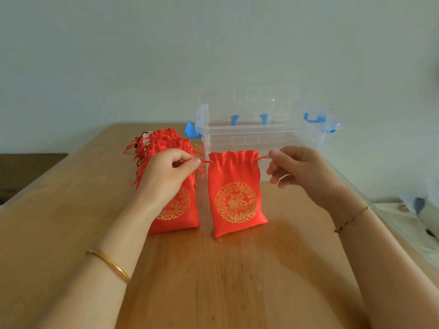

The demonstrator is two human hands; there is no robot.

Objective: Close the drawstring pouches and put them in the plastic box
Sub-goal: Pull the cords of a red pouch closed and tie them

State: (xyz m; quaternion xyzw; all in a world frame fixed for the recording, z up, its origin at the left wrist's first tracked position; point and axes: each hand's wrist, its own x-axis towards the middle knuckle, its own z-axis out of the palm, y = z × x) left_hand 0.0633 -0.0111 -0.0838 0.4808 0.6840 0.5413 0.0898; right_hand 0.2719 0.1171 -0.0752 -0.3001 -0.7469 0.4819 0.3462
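Left hand (166,172): our fingers (193,162) pinch the left string (205,161) at the pouch's top.
Right hand (297,167): our fingers here pinch the right string (263,158).
Pouch (235,198): red with a gold round pattern. It hangs upright between our hands, top bunched, just on the near side of the box.
Pile of pouches (166,141): red, lying on the bench (213,281) to the left, partly behind our left hand.
Plastic box (249,136): clear with blue clips, open on top, at the far end of the bench.
Wrists: a gold bangle (109,264) on the left, a thin bracelet (351,219) on the right.
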